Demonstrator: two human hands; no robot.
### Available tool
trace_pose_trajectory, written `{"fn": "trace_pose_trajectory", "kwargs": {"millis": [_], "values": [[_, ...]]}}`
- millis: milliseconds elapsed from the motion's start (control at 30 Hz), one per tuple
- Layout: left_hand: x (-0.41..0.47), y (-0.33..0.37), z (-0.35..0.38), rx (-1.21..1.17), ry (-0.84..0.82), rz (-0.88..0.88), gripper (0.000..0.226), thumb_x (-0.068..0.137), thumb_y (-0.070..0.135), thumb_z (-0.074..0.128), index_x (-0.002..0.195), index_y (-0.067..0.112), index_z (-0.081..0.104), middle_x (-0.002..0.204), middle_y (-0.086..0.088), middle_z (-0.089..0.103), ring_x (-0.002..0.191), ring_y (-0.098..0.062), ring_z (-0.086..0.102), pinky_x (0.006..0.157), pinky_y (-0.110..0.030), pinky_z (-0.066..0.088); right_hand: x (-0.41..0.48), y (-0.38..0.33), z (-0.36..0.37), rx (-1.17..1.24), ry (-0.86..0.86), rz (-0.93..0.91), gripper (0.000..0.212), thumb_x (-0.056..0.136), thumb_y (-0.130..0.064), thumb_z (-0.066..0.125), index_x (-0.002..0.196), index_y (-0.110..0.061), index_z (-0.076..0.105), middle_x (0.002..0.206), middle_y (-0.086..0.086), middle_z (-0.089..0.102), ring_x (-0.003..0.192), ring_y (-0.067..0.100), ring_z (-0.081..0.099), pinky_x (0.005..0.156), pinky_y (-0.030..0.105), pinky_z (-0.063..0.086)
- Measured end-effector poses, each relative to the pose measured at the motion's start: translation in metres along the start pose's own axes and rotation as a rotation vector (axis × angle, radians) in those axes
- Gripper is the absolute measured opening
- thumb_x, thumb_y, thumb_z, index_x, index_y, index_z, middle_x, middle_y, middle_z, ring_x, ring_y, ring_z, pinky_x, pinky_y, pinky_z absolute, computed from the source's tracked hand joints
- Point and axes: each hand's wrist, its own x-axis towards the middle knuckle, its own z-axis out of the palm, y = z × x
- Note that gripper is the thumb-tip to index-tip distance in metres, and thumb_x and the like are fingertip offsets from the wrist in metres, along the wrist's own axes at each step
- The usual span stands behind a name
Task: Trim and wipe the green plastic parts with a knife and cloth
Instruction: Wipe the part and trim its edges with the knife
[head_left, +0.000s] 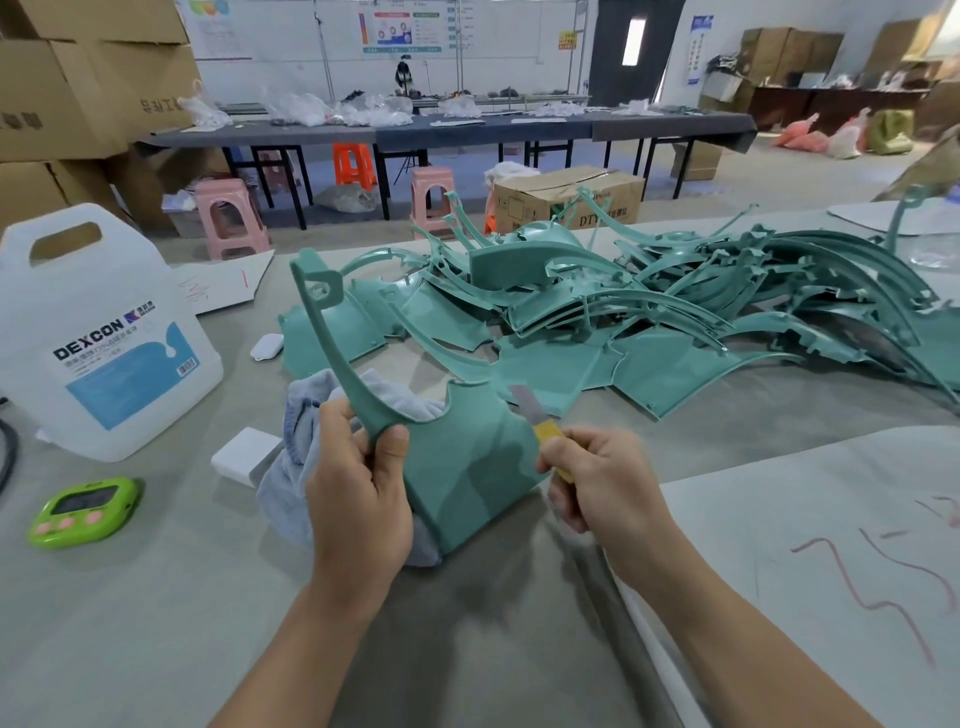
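Head view, frame centre: grips a green plastic part (467, 457) by its curved arm in the left hand (358, 483), fingers clamped round it, above the tabletop (156, 597). Holds a yellow-handled knife (540, 421) in the right hand (597, 483), fingers curled on the handle, blade at the part's upper right edge. Behind the left hand, a bunched grey cloth (306, 415); upper right, a pile of green parts (649, 312); at left, a white jug (104, 332) and a green timer (83, 512).

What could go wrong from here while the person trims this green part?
1. The right hand holds the knife with its blade at the edge of the green part; a slip might carry it toward the left hand gripping that part.
2. The cloth bunches behind the part and might snag.
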Motion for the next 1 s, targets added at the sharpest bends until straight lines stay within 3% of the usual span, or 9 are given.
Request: {"fn": "trace_pose_trajectory", "kwargs": {"millis": [100, 167, 267, 400, 500, 600, 800, 933, 1000], "values": [[-0.001, 0.0, -0.001, 0.023, -0.001, 0.015, 0.021, 0.099, 0.027, 0.056, 0.101, 0.041, 0.04, 0.061, 0.008, 0.058, 0.056, -0.011, 0.057, 0.053, -0.025, 0.042, 0.004, 0.009, 0.001, -0.194, 0.036, 0.09, 0.033, 0.087, -0.018, 0.056, 0.056, -0.019, 0.067, 0.045, 0.004, 0.053, 0.039, 0.018, 0.043, 0.047, 0.027, 0.034], [0.0, 0.001, -0.001, 0.042, 0.007, 0.031, 0.026, 0.1, 0.024, 0.057, 0.102, 0.042, 0.038, 0.062, 0.009, 0.057, 0.058, -0.008, 0.057, 0.054, -0.018, 0.041, 0.007, 0.011, -0.009, -0.284, 0.123, 0.165, 0.039, 0.087, -0.014, 0.056, 0.05, -0.018, 0.065, 0.044, 0.001, 0.052, 0.041, 0.017, 0.042, 0.05, 0.027, 0.032], [0.0, 0.0, -0.001, 0.061, 0.028, 0.027, 0.03, 0.101, 0.021, 0.059, 0.103, 0.043, 0.038, 0.064, 0.01, 0.057, 0.065, -0.008, 0.058, 0.057, -0.011, 0.038, 0.009, 0.006, -0.018, -0.201, 0.163, 0.17, 0.038, 0.084, -0.01, 0.056, 0.047, -0.015, 0.062, 0.042, 0.001, 0.045, 0.038, 0.016, 0.035, 0.044, 0.024, 0.026], [-0.001, 0.002, 0.0, 0.028, 0.059, 0.013, 0.016, 0.098, 0.038, 0.051, 0.1, 0.043, 0.036, 0.065, 0.009, 0.059, 0.066, -0.006, 0.059, 0.058, -0.009, 0.038, 0.003, -0.001, -0.013, 0.008, 0.056, 0.143, 0.031, 0.096, -0.008, 0.051, 0.066, -0.007, 0.06, 0.046, 0.006, 0.046, 0.036, 0.015, 0.034, 0.036, 0.02, 0.026], [-0.002, 0.002, -0.001, 0.041, 0.065, 0.03, 0.015, 0.096, 0.046, 0.049, 0.1, 0.044, 0.035, 0.065, 0.008, 0.06, 0.068, -0.008, 0.059, 0.058, -0.011, 0.039, 0.0, -0.001, -0.008, -0.054, -0.015, 0.225, 0.03, 0.097, -0.007, 0.05, 0.068, -0.007, 0.06, 0.048, 0.007, 0.046, 0.038, 0.016, 0.035, 0.037, 0.021, 0.026], [-0.002, 0.002, -0.002, 0.045, 0.062, 0.044, 0.015, 0.096, 0.047, 0.048, 0.101, 0.043, 0.035, 0.066, 0.011, 0.06, 0.068, -0.006, 0.06, 0.057, -0.01, 0.039, -0.001, -0.003, -0.013, -0.132, 0.021, 0.32, 0.029, 0.091, -0.005, 0.052, 0.063, -0.009, 0.059, 0.046, 0.005, 0.043, 0.035, 0.014, 0.03, 0.037, 0.019, 0.022], [-0.002, 0.002, -0.001, 0.031, 0.051, 0.039, 0.016, 0.097, 0.038, 0.051, 0.101, 0.041, 0.036, 0.065, 0.009, 0.057, 0.064, -0.006, 0.058, 0.056, -0.011, 0.038, 0.002, -0.011, -0.017, 0.05, 0.056, 0.276, 0.028, 0.096, -0.007, 0.05, 0.069, -0.006, 0.059, 0.047, 0.004, 0.042, 0.036, 0.013, 0.029, 0.035, 0.02, 0.021], [-0.001, 0.0, -0.002, 0.053, 0.043, 0.043, 0.015, 0.097, 0.04, 0.05, 0.102, 0.039, 0.036, 0.064, 0.007, 0.056, 0.066, -0.008, 0.057, 0.057, -0.012, 0.038, 0.0, -0.007, -0.018, -0.096, -0.051, 0.384, 0.027, 0.092, -0.006, 0.05, 0.066, -0.006, 0.058, 0.045, 0.005, 0.04, 0.034, 0.015, 0.025, 0.037, 0.016, 0.018], [-0.001, -0.002, -0.002, 0.032, 0.049, 0.006, 0.015, 0.096, 0.044, 0.049, 0.101, 0.035, 0.037, 0.062, 0.005, 0.054, 0.063, -0.011, 0.055, 0.055, -0.017, 0.037, 0.002, -0.005, -0.022, -0.17, -0.016, 0.362, 0.029, 0.09, -0.005, 0.051, 0.062, -0.007, 0.059, 0.046, 0.006, 0.041, 0.035, 0.016, 0.027, 0.04, 0.019, 0.019]]}}
